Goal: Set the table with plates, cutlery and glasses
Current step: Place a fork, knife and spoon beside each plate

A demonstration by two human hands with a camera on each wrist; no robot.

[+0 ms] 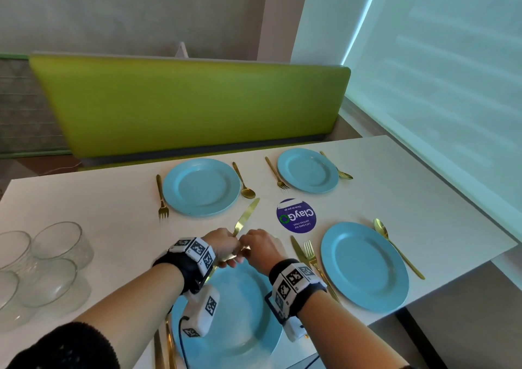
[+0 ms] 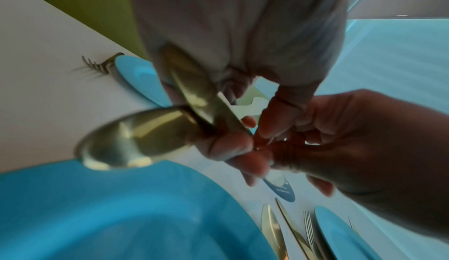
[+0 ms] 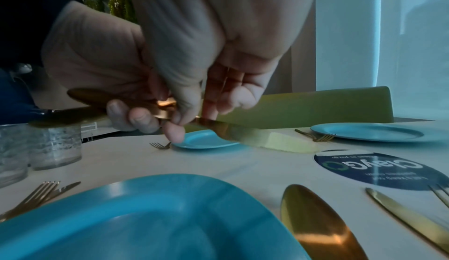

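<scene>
Both hands meet over the far rim of the near blue plate (image 1: 240, 312). My left hand (image 1: 226, 248) grips a gold spoon (image 2: 126, 139), its bowl pointing back toward the wrist. A gold knife (image 1: 246, 216) crosses the spoon and sticks out toward the far left plate (image 1: 201, 186). My right hand (image 1: 258, 246) pinches this knife (image 3: 255, 139) between thumb and fingertips (image 3: 179, 126). Two more blue plates lie at the far right (image 1: 307, 170) and near right (image 1: 364, 267). How far the knife's handle sits in the left hand is hidden.
Three clear glasses (image 1: 53, 255) stand at the table's left edge. Gold forks, spoons and a knife (image 1: 299, 253) lie beside the plates. A round purple sticker (image 1: 296, 215) marks the table's middle. A green bench back (image 1: 192, 103) runs behind the table.
</scene>
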